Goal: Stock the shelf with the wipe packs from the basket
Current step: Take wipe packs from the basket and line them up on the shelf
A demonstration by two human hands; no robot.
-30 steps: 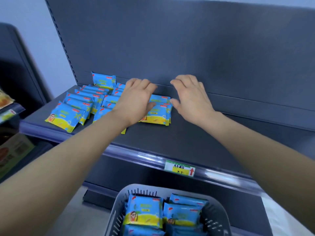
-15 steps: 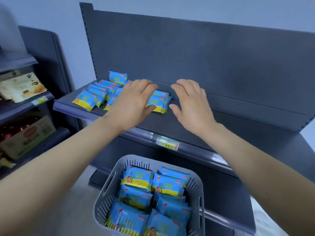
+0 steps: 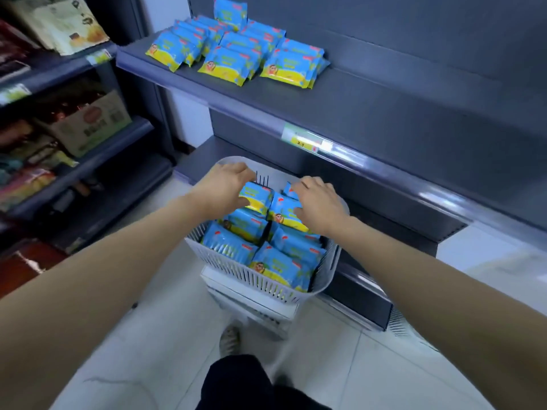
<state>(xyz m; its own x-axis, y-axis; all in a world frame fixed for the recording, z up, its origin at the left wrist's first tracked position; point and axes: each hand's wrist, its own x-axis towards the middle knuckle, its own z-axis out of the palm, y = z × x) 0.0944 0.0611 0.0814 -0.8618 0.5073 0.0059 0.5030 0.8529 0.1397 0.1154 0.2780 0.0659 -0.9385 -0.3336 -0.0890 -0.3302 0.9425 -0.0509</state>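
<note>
Blue-and-yellow wipe packs [image 3: 231, 244] fill the white slatted basket [image 3: 257, 284], which stands low in front of the shelf [image 3: 355, 93]. The stocked packs [image 3: 236, 54] lie in overlapping rows at the shelf's left end. Both hands are down at the basket's far end, near each other but apart. The left hand [image 3: 225, 187] curls round the far-left pack [image 3: 256, 196]. The right hand [image 3: 318, 202] hooks its fingers over the top edge of the far-right pack [image 3: 284, 213] just beside it, and its thumb is hidden.

The packs look like slick film and stand crowded together, so a shallow pinch could slip on the lift or drag a neighbour up and tip it over the rim. With one pack in each hand, either could clip the shelf's front rail. A careless set-down could also knock the leaning rows askew.
</note>
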